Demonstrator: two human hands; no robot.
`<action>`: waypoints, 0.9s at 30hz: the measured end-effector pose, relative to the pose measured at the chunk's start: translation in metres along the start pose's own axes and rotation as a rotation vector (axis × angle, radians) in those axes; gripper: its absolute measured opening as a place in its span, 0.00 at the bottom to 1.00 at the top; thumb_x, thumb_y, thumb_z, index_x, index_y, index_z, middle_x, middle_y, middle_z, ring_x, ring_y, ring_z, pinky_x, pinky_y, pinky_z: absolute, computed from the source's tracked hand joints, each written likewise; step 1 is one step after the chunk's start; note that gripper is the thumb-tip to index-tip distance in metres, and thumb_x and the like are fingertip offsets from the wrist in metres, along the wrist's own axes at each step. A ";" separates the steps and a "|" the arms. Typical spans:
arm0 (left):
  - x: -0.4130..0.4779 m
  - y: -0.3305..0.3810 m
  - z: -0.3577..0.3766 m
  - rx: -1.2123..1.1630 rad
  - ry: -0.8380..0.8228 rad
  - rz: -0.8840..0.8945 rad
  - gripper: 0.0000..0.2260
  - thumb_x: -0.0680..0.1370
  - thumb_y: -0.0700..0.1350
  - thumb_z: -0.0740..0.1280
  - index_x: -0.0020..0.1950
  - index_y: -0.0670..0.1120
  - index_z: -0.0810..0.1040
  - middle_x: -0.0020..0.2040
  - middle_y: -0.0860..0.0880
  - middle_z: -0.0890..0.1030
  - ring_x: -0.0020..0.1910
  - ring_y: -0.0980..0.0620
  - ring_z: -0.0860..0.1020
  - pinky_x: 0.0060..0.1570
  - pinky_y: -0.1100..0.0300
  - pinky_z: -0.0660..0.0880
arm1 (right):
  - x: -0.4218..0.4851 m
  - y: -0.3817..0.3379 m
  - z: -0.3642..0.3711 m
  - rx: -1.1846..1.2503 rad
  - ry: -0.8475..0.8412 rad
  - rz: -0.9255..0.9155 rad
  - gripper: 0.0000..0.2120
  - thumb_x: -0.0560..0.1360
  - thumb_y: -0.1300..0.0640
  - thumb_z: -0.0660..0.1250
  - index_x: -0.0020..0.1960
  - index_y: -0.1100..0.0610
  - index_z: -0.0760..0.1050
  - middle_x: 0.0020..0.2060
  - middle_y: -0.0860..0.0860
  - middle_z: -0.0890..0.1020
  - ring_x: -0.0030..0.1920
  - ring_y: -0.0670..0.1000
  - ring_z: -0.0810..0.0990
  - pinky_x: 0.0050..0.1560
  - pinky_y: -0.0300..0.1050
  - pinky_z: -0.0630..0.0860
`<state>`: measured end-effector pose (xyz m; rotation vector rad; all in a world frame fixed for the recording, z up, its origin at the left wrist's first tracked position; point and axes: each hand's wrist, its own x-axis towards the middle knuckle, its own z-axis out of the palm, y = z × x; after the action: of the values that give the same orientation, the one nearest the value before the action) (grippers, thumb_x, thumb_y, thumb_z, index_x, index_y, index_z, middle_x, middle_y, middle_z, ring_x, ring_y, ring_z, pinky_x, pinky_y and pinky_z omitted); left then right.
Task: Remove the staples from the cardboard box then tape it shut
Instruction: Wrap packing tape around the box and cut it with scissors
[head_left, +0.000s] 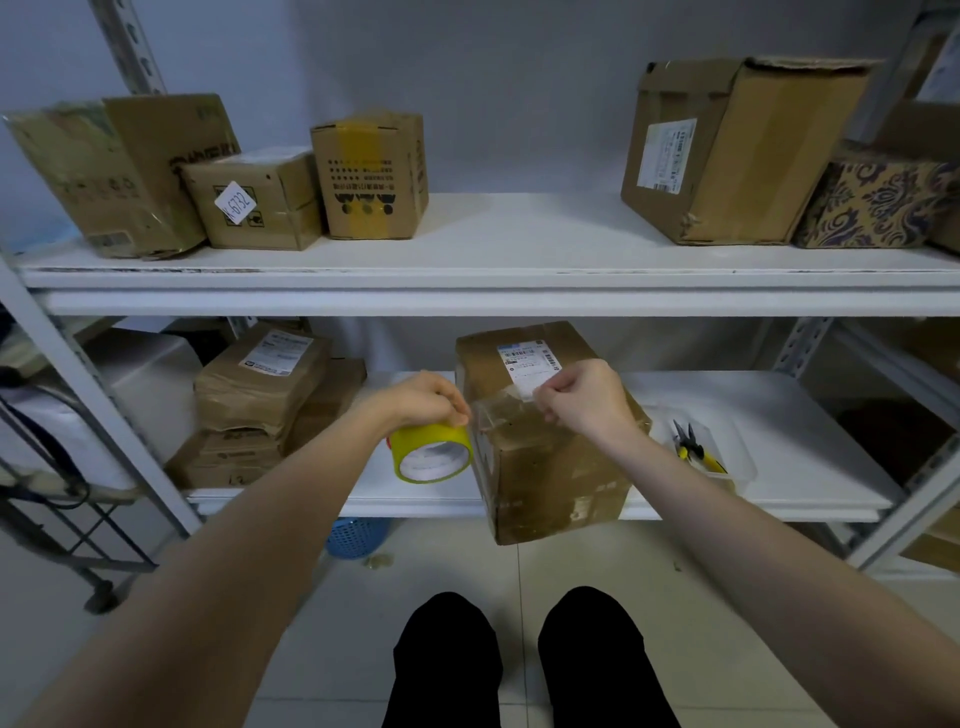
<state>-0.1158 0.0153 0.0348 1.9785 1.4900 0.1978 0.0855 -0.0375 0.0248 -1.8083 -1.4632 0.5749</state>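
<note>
Fingers of the left hand (423, 400) grip the light tape roll (431, 453) beside the stiff cardboard box (550, 462), which lies under the right hand (582, 402), whose fingers pinch its flimsy, sticky free end, best kept taut.

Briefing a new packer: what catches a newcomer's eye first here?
A left hand grips a yellow tape roll beside a worn brown cardboard box overhanging the lower white shelf. The right hand pinches a clear tape strip over the box's top. Yellow-handled pliers lie in a clear plastic tray at right.
</note>
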 end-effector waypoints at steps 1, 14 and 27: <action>0.003 0.002 0.003 0.023 -0.002 -0.023 0.06 0.76 0.44 0.68 0.50 0.49 0.83 0.48 0.51 0.78 0.51 0.51 0.74 0.53 0.59 0.73 | 0.001 0.003 0.001 -0.001 0.001 0.016 0.07 0.73 0.57 0.71 0.38 0.57 0.82 0.32 0.50 0.83 0.37 0.47 0.82 0.49 0.49 0.81; 0.026 0.004 0.025 0.058 -0.007 -0.076 0.15 0.75 0.55 0.69 0.45 0.43 0.84 0.36 0.48 0.77 0.39 0.51 0.74 0.41 0.58 0.72 | 0.013 0.022 0.011 -0.169 -0.019 0.016 0.07 0.73 0.54 0.71 0.42 0.58 0.84 0.41 0.53 0.85 0.40 0.50 0.83 0.42 0.43 0.80; 0.027 0.006 0.026 0.103 -0.049 -0.137 0.13 0.75 0.56 0.68 0.48 0.46 0.80 0.46 0.47 0.77 0.46 0.50 0.75 0.39 0.61 0.71 | 0.009 0.011 0.010 -0.570 -0.031 -0.167 0.11 0.71 0.49 0.69 0.37 0.57 0.76 0.35 0.52 0.78 0.37 0.54 0.78 0.35 0.43 0.76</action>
<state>-0.0891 0.0279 0.0114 1.9376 1.6255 0.0149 0.0873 -0.0274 0.0110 -2.0686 -1.9132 0.0988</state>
